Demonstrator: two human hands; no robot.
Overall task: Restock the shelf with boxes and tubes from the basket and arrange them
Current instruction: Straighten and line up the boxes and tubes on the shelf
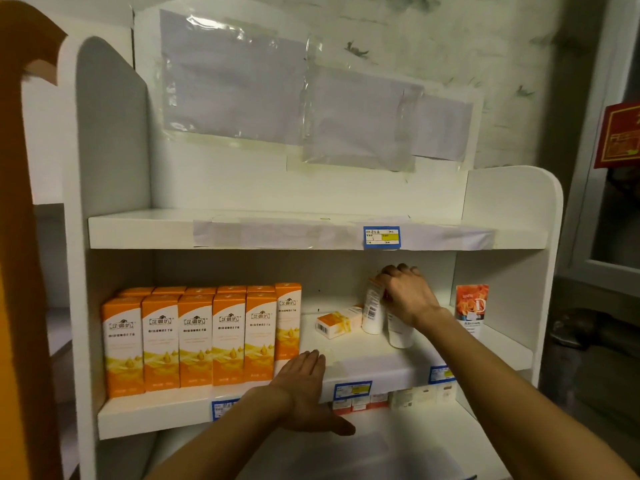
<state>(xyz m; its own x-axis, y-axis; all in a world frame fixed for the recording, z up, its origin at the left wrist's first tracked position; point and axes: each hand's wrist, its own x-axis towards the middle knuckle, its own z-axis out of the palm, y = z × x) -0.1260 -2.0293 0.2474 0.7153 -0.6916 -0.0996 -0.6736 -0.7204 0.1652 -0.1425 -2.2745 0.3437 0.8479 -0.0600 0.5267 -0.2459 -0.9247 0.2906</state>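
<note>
Fingers seemingly grip white tube.

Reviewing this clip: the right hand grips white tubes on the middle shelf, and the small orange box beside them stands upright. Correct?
Not quite. In the head view the small orange box lies flat on its side. The right hand does grip the white tubes on the middle shelf.

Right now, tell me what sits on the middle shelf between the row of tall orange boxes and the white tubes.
In the head view, one small orange-and-white box lies flat between the tall orange boxes and the white tubes; bare shelf surrounds it.
</note>
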